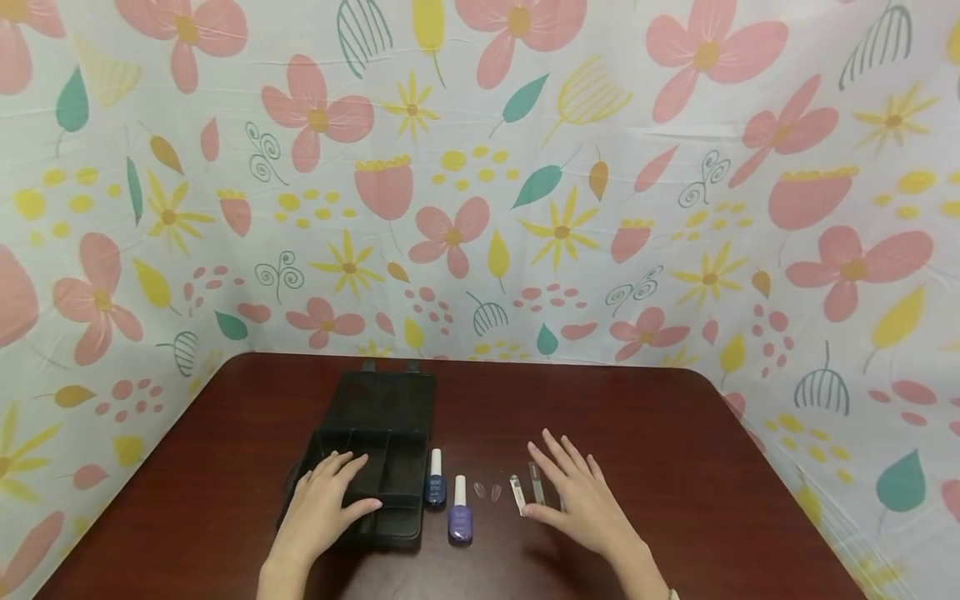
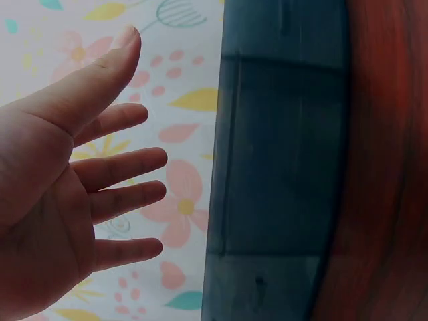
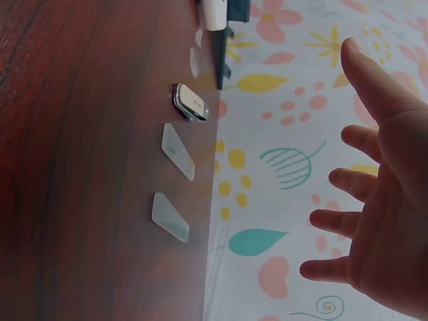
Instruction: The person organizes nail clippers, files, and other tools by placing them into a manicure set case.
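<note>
Black rect. compartmented case (image 1: 397,521), open on counter (image 1: 637,400) w/ lid (image 1: 384,404) folded back, small silver metal nail clipper (image 1: 517,495) lying R of case, two flat translucent oblong strips (image 3: 178,154) beside clipper, approx. parallel

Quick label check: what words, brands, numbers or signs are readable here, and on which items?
None can be read.
Dark blue bottle: pale print, too small.
Purple bottle: faint label print, too blurred.
Nail clipper: tiny marking, illegible.
</note>
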`<state>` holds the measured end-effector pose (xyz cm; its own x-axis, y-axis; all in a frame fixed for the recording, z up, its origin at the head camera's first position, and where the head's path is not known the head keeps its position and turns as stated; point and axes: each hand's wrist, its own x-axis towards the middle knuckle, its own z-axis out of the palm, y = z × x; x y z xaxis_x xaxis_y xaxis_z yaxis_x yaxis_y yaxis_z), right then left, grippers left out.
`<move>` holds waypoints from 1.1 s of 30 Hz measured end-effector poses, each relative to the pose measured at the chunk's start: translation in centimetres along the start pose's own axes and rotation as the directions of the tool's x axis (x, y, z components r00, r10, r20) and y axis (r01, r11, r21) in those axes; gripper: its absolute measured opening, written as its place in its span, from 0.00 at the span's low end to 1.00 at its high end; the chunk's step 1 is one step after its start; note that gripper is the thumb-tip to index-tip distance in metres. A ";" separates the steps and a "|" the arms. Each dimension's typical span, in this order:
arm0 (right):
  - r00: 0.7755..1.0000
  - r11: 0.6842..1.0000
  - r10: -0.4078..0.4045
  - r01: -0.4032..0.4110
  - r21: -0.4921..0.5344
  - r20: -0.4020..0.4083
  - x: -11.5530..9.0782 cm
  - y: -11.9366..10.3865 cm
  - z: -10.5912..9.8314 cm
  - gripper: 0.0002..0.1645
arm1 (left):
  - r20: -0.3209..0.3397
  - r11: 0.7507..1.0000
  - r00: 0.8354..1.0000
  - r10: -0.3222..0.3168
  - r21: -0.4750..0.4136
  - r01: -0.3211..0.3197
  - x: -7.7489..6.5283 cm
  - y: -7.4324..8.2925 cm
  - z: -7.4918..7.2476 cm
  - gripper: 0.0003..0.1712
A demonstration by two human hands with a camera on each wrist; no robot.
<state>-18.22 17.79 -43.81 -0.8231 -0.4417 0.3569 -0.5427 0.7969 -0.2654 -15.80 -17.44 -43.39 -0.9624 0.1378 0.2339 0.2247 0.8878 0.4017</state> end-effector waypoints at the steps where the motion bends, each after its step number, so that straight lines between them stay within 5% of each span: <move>1: 1.000 1.000 0.002 -0.002 0.000 0.002 0.0 0.0 0.0 0.47 | -0.001 1.000 1.000 -0.005 0.002 0.005 0.0 -0.2 0.0 0.36; 13: 0.999 1.000 0.018 -0.019 0.025 0.030 0.0 0.0 0.1 0.47 | -0.018 0.999 0.999 -0.035 -0.024 0.034 -0.7 -1.9 -0.7 0.33; 33: 0.999 0.999 0.004 -0.006 0.048 0.036 0.1 0.2 0.3 0.47 | 0.079 0.964 0.981 -0.180 -0.185 0.192 -2.2 -6.3 -2.6 0.28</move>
<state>-18.50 17.75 -44.11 -0.8307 -0.4530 0.3235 -0.5454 0.7789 -0.3097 -14.69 -24.48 -44.17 -0.9961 0.0100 0.0876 0.0604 0.8010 0.5956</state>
